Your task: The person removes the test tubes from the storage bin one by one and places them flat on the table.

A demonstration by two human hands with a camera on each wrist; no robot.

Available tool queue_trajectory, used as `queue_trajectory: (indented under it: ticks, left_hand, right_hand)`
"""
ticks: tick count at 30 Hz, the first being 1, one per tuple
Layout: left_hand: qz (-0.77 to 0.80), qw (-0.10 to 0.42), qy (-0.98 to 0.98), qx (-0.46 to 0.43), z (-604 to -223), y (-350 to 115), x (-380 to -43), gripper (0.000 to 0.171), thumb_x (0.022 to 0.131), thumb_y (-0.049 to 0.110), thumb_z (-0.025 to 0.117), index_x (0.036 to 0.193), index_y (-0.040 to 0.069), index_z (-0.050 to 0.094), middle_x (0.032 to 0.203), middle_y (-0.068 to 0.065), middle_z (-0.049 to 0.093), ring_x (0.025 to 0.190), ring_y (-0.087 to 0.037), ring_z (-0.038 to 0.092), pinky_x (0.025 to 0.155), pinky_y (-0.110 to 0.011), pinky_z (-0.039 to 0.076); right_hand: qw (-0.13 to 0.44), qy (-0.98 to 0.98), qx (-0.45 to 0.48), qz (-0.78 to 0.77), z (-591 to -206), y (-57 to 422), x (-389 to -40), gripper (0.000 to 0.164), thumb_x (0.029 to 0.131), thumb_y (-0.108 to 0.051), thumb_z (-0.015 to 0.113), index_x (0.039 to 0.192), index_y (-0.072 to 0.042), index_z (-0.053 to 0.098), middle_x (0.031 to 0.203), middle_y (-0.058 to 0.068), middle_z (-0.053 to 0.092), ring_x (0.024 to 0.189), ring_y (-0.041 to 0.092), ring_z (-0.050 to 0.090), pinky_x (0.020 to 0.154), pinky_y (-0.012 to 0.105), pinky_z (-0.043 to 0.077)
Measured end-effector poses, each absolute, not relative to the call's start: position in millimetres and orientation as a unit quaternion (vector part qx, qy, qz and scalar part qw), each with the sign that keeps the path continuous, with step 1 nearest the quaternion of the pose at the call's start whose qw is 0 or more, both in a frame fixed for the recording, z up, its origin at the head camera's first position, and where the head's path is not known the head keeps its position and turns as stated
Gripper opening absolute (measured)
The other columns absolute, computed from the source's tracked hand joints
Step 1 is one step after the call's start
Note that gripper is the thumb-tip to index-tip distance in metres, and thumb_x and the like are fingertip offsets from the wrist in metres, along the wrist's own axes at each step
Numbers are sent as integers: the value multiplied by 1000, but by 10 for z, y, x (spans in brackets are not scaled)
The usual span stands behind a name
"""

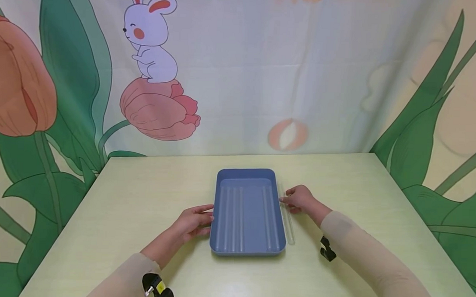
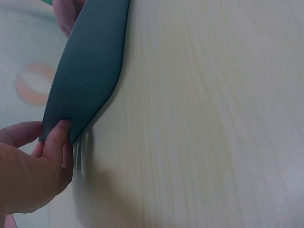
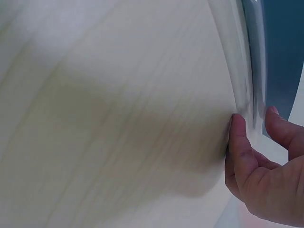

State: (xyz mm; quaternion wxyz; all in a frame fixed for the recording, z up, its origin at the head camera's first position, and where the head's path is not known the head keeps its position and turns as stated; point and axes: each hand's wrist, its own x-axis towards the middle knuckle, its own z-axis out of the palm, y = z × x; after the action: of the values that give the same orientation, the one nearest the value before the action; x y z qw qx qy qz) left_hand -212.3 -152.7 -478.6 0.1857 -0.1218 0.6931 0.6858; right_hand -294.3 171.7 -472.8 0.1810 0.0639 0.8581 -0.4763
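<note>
A blue rectangular tray lies on the table with several clear tubes lengthwise inside it, most towards the left and others towards the right. The left hand rests its fingertips against the tray's left outer wall; none of its fingers reach over the rim in the head view. Outside the tray, along its right wall, a long clear tube lies nearly parallel to it. The right hand pinches this tube near its far end, thumb and forefinger on either side of it in the right wrist view.
The light wood-grain table ends at the back against a hanging cloth printed with a rabbit and flowers. Small black cameras are strapped on both wrists, over beige sleeves.
</note>
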Motion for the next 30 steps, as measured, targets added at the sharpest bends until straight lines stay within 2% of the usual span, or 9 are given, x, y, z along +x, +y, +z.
queue_trajectory:
  ticks: [3,6,10,12,16,20,24,27,30]
  left_hand:
    - [686,186,694,-120,-4787,-1529,-2133,52,98,-3,57,150,-2,48,148,-30,53,100,-15,71,78,-29,62]
    - [686,187,694,-116,-4790,-1535,-2135,52,99,-2,57,150,-3,48,149,-31,52,102,-17,71,79,-30,63]
    - [688,191,692,-106,-4796,-1545,-2127,53,100,-2,56,151,-4,45,151,-32,49,106,-19,71,85,-33,63]
    - [689,193,691,-103,-4801,-1548,-2126,53,100,-2,56,151,-4,45,151,-33,49,106,-19,71,87,-35,63]
    - [690,193,691,-101,-4808,-1548,-2130,54,99,-2,56,151,-4,44,150,-33,49,104,-18,71,87,-35,63]
    - [689,192,691,-101,-4811,-1547,-2124,53,99,-2,57,151,-4,45,150,-33,50,104,-19,71,87,-36,63]
    - [690,192,690,-100,-4808,-1546,-2124,53,100,-2,56,151,-4,45,151,-33,49,103,-18,71,87,-36,63]
    - [690,192,690,-103,-4806,-1546,-2125,53,99,-2,57,151,-4,45,150,-32,50,101,-17,71,85,-34,63]
    - [691,191,689,-107,-4804,-1546,-2122,53,99,-2,57,151,-3,46,149,-32,51,99,-16,71,83,-32,63]
  right_hand:
    - [190,855,66,-479,-4689,1748,-2952,55,100,-12,65,142,17,47,127,30,60,87,19,62,68,28,61]
    - [198,844,73,-493,-4641,1788,-2964,52,103,-16,59,143,15,46,141,34,52,105,31,64,79,33,63]
    - [200,825,81,-523,-4538,1849,-2973,50,106,-20,53,143,13,47,141,34,52,122,40,61,84,35,63]
    - [201,815,80,-537,-4464,1879,-2971,51,106,-20,51,145,12,45,142,33,51,121,38,61,81,32,63]
    - [204,806,68,-552,-4286,1916,-2955,52,107,-20,47,148,11,42,144,31,50,109,27,63,73,24,61]
    - [207,803,56,-555,-4130,1908,-2924,52,107,-22,46,149,9,40,144,30,49,106,22,63,74,23,61]
    - [213,804,42,-554,-4010,1871,-2887,54,108,-22,45,151,9,38,149,31,46,121,33,61,79,25,62]
    - [223,802,29,-553,-3960,1826,-2864,55,108,-22,45,152,9,37,153,33,43,134,41,54,83,27,62]
    - [231,802,21,-550,-3943,1774,-2838,54,108,-22,44,152,9,37,154,33,42,138,43,51,85,29,62]
